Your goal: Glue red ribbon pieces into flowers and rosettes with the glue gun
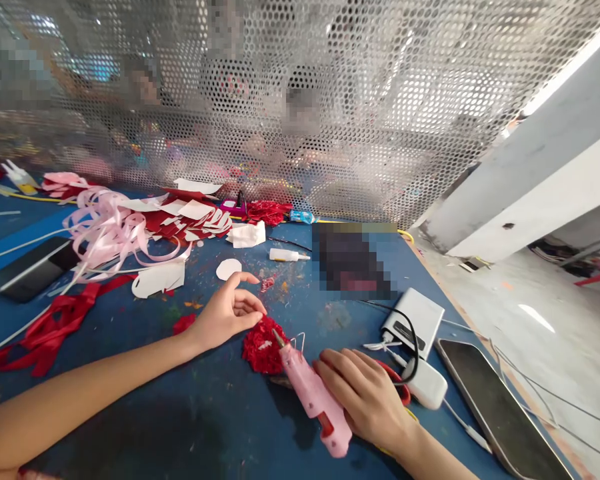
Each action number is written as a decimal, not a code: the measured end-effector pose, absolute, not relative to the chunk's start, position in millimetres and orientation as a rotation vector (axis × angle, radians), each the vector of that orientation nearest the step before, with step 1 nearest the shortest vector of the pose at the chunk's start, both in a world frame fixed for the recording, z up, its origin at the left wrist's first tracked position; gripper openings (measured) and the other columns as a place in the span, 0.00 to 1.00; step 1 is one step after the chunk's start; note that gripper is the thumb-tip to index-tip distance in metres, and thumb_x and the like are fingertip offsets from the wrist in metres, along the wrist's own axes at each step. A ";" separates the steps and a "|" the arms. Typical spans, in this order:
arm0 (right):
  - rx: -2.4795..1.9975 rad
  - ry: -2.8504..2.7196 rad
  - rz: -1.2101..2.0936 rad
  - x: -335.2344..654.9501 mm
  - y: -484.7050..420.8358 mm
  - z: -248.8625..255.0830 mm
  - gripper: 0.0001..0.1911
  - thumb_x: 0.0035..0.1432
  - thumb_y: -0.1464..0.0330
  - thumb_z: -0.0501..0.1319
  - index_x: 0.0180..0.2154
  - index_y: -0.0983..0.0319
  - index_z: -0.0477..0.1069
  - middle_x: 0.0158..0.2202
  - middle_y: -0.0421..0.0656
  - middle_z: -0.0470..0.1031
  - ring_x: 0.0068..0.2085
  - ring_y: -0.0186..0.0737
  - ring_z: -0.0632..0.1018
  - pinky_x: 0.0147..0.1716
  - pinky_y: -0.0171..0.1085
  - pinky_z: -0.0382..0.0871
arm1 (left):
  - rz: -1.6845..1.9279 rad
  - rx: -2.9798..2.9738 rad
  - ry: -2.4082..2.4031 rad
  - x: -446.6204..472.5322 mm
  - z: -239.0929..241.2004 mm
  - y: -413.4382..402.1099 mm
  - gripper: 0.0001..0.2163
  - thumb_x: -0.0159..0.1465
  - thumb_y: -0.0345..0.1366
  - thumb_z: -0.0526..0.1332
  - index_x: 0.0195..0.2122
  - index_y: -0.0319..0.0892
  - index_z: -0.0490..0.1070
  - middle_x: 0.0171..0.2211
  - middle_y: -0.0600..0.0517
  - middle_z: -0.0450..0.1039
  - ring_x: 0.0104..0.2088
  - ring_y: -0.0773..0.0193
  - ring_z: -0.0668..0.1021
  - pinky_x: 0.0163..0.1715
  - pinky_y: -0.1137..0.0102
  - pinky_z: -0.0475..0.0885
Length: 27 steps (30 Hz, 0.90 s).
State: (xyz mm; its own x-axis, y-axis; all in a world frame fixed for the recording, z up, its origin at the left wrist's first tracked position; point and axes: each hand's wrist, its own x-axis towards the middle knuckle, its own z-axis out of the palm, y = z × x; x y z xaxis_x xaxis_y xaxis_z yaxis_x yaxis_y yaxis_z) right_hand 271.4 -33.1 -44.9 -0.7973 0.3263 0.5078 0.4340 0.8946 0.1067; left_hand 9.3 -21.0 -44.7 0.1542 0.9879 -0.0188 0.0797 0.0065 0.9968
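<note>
Pink glue gun clamped in the fingers of my right hand, tip at the red flower, which I judge mostly formed; left hand beside it, fingers apart; red-and-white scraps lie unattached.

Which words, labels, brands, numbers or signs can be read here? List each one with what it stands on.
None can be read.
Pink glue gun in the right hand: no legible marking.
Blue packet by the mesh: any print is too small and blurred.
Phone at right: dark screen, nothing legible.
</note>
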 end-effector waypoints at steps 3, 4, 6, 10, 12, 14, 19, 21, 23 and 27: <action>-0.536 -2.566 -0.293 266.1 -35.6 -45.3 0.12 0.61 0.76 0.46 0.36 0.64 0.68 0.32 0.46 0.76 0.27 0.36 0.72 0.26 0.36 0.67 | 1.013 1.378 1.196 11.5 -42.0 -24.6 0.19 0.54 0.29 0.61 0.45 0.45 0.55 0.31 0.54 0.74 0.31 0.67 0.76 0.34 0.71 0.70; -0.540 -2.563 -0.283 264.9 -35.5 -45.6 0.12 0.61 0.76 0.46 0.36 0.64 0.68 0.31 0.46 0.75 0.27 0.35 0.72 0.26 0.36 0.67 | 1.009 1.396 1.201 12.0 -41.3 -25.4 0.19 0.55 0.29 0.61 0.45 0.45 0.55 0.31 0.54 0.74 0.31 0.67 0.76 0.34 0.71 0.69; -0.550 -2.558 -0.256 263.6 -34.7 -46.2 0.12 0.61 0.76 0.46 0.36 0.64 0.67 0.30 0.46 0.75 0.27 0.35 0.72 0.26 0.35 0.67 | 1.003 1.422 1.200 12.8 -40.3 -26.7 0.19 0.55 0.29 0.61 0.46 0.45 0.55 0.31 0.54 0.75 0.31 0.67 0.77 0.34 0.71 0.69; -0.558 -2.565 -0.234 263.5 -32.8 -47.2 0.12 0.62 0.76 0.46 0.36 0.65 0.67 0.28 0.45 0.73 0.27 0.35 0.71 0.26 0.35 0.66 | 0.993 1.430 1.180 13.7 -40.6 -28.1 0.20 0.55 0.28 0.61 0.46 0.45 0.56 0.31 0.55 0.75 0.31 0.67 0.77 0.33 0.71 0.69; -0.560 -2.571 -0.230 263.7 -32.4 -47.7 0.12 0.63 0.75 0.46 0.36 0.65 0.67 0.27 0.45 0.72 0.26 0.35 0.70 0.26 0.34 0.65 | 0.989 1.432 1.174 13.9 -41.3 -28.5 0.20 0.55 0.28 0.61 0.46 0.45 0.56 0.31 0.55 0.74 0.31 0.67 0.76 0.33 0.71 0.69; -0.560 -2.578 -0.223 263.8 -32.1 -48.3 0.11 0.63 0.75 0.46 0.35 0.65 0.67 0.26 0.44 0.72 0.25 0.34 0.69 0.25 0.34 0.65 | 0.986 1.422 1.170 13.9 -41.7 -28.8 0.20 0.55 0.28 0.61 0.46 0.45 0.56 0.31 0.55 0.74 0.31 0.67 0.76 0.33 0.71 0.69; -0.548 -2.586 -0.229 263.3 -31.8 -48.2 0.11 0.62 0.76 0.47 0.36 0.65 0.67 0.27 0.44 0.72 0.25 0.35 0.69 0.25 0.34 0.65 | 0.977 1.333 1.155 14.3 -39.7 -28.5 0.20 0.54 0.30 0.62 0.46 0.45 0.56 0.30 0.55 0.73 0.30 0.68 0.76 0.32 0.72 0.69; -0.549 -2.583 -0.246 263.1 -32.1 -47.5 0.11 0.62 0.76 0.47 0.36 0.65 0.67 0.27 0.45 0.73 0.26 0.35 0.69 0.25 0.35 0.65 | 0.967 1.287 1.149 14.6 -38.6 -28.2 0.21 0.54 0.30 0.63 0.46 0.44 0.56 0.30 0.55 0.73 0.29 0.68 0.76 0.31 0.72 0.69; -0.552 -2.580 -0.256 263.2 -32.4 -47.1 0.11 0.62 0.76 0.47 0.36 0.65 0.67 0.27 0.45 0.73 0.26 0.35 0.69 0.25 0.35 0.65 | 0.958 1.244 1.136 14.7 -38.2 -27.8 0.21 0.54 0.30 0.63 0.46 0.44 0.56 0.30 0.55 0.73 0.29 0.69 0.76 0.31 0.73 0.68; -0.547 -2.577 -0.262 264.0 -32.8 -47.6 0.10 0.62 0.76 0.47 0.36 0.65 0.67 0.28 0.46 0.73 0.26 0.36 0.70 0.25 0.35 0.66 | 0.961 1.174 1.094 13.9 -40.8 -26.4 0.21 0.53 0.29 0.63 0.45 0.43 0.56 0.29 0.55 0.73 0.30 0.69 0.76 0.32 0.73 0.68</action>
